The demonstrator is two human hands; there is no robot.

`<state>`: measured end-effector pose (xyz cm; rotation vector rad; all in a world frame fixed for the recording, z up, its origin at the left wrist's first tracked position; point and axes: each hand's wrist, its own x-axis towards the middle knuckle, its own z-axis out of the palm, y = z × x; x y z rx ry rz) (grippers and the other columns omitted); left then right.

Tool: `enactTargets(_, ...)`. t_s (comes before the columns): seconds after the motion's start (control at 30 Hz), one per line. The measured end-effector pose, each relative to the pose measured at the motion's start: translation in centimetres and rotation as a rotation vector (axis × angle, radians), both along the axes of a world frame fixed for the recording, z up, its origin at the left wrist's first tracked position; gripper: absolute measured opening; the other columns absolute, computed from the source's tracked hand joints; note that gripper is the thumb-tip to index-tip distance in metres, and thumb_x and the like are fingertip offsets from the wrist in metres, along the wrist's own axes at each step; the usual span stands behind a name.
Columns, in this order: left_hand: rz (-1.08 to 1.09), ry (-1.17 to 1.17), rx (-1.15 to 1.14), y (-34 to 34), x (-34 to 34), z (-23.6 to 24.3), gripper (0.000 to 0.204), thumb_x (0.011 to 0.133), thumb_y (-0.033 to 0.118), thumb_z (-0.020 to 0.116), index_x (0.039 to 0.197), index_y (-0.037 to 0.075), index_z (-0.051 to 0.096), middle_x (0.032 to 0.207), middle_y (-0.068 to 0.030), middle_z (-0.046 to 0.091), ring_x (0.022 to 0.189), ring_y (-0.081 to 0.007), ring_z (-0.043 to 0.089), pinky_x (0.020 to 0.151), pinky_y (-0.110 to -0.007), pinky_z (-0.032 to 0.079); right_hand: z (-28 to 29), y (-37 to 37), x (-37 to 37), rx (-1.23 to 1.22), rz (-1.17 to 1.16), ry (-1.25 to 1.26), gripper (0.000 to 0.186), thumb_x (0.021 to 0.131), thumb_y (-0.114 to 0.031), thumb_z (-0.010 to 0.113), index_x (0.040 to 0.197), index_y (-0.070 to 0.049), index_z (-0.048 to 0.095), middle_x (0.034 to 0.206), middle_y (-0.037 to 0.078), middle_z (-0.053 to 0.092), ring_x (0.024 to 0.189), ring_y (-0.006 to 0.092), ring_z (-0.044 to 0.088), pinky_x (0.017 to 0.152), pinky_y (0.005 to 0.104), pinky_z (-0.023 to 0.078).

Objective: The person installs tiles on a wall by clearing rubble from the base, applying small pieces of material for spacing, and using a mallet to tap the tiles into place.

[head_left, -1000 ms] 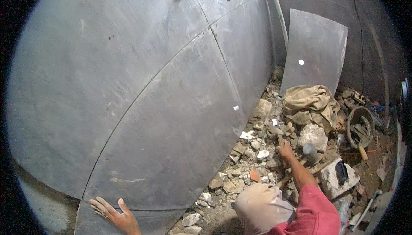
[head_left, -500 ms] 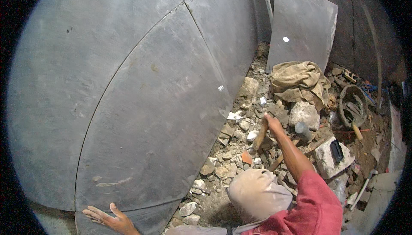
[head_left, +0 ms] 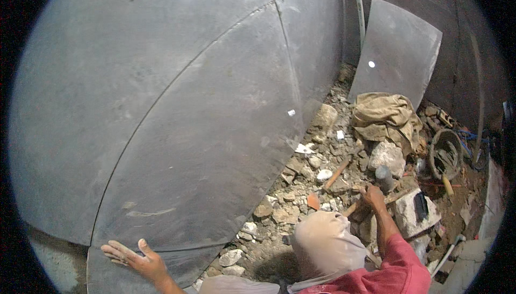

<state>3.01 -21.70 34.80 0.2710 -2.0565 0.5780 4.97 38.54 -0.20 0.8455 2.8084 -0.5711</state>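
Note:
My left hand [head_left: 134, 262] lies with its fingers outstretched against the lower part of a large grey wall tile [head_left: 215, 149], holding nothing. On the right, my right hand [head_left: 372, 196] is closed around the wooden handle of a mallet with a grey cylindrical head [head_left: 383, 177]; the hand partly hides the handle. To the left of that hand, another wooden-handled tool [head_left: 337, 173] lies on the rubble, and I cannot make out its head. An orange shard [head_left: 313, 201] rests at its lower end.
Broken stones [head_left: 285, 213] cover the ground along the tile's foot. Beyond lie a crumpled tan cloth [head_left: 388, 116], a leaning grey panel [head_left: 400, 41] and a pale rock [head_left: 387, 157]. A bucket [head_left: 446, 151] stands at right, near a white block [head_left: 411, 216] bearing a black object [head_left: 421, 207].
My right hand has let go of the wooden-handled tool, moved nearer and right, and taken the mallet's handle. My left hand stays on the tile. The view has shifted slightly.

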Motion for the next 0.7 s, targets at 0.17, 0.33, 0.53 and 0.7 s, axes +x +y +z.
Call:
enactTargets(0.17,0.005,-0.037,0.104,-0.1,0.9,0.5,0.071,0.092,0.045,0.04,0.142,0.001,0.016,0.149,-0.0212,0.007,0.138,-0.037,0.005,0.11,-0.052,0.006,-1.4,3.3,-2.0,0.097,0.07,0.264,0.027,0.08,-0.014,0.055,0.104,-0.001,0.055,0.077,0.02,0.06,0.076,0.0401,0.059,0.068,0.0439,0.047)
enactTargets(0.33,-0.106,-0.032,0.216,0.9,0.2,-0.5,0.069,0.091,0.035,0.047,0.142,0.0,0.018,0.148,-0.0228,0.007,0.138,-0.038,0.003,0.11,-0.053,0.002,-3.8,8.8,-1.6,0.791,-0.083,0.585,0.067,0.079,-0.043,0.064,0.125,0.002,0.044,0.116,0.021,0.053,0.104,0.0364,0.051,0.085,0.0476,0.042)
enactTargets(0.53,-0.13,-0.01,0.241,0.2,2.0,1.7,0.071,0.083,0.029,0.059,0.137,-0.004,0.027,0.144,-0.0267,0.018,0.134,-0.0452,0.015,0.108,-0.056,0.011,1.1,5.9,-3.3,0.02,0.027,0.157,0.07,0.08,-0.047,0.06,0.128,0.0,0.04,0.12,0.02,0.05,0.099,0.0346,0.05,0.086,0.0447,0.041)
enactTargets(0.7,-0.304,0.05,0.276,-1.3,3.1,2.3,0.055,0.082,0.022,0.063,0.132,0.005,0.044,0.141,-0.0123,0.035,0.135,-0.0326,0.023,0.109,-0.05,0.015,3.3,5.6,-4.7,0.008,-0.05,0.183,0.065,0.082,-0.043,0.058,0.127,0.0,0.041,0.117,0.019,0.051,0.09,0.0305,0.05,0.079,0.0413,0.041)
